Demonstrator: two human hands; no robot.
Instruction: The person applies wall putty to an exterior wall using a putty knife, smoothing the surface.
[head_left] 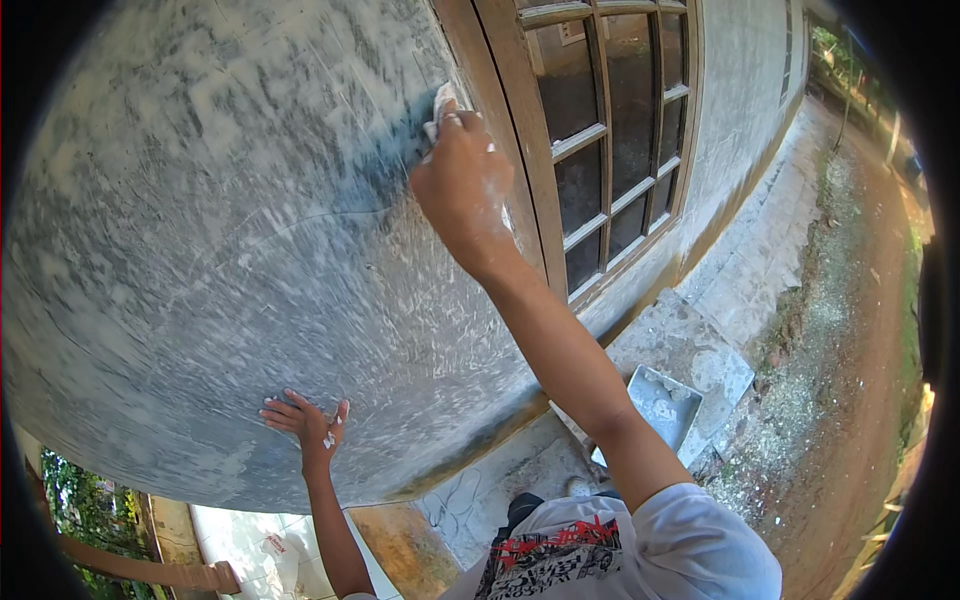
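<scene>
My right hand (pixel 462 185) is raised high, its fingers closed round a crumpled whitish piece (pixel 444 98). Whether that is cloth or paper I cannot tell. It is at the grey wall (pixel 300 250), beside the brown window frame. White powder marks this hand, and the wall around it is patchy grey, white and bluish. Lower down on the left, my left hand (pixel 312 428) lies against the same wall with its fingers spread. White smears show on its thumb and fingers, and it holds nothing.
Just right of my right hand is a paned wooden window (pixel 620 140). A white-smeared rectangular tray (pixel 690 395) sits below on a concrete slab (pixel 725 345). A dirt path (pixel 850 420) runs along the right. White tiles (pixel 290 560) lie at lower left.
</scene>
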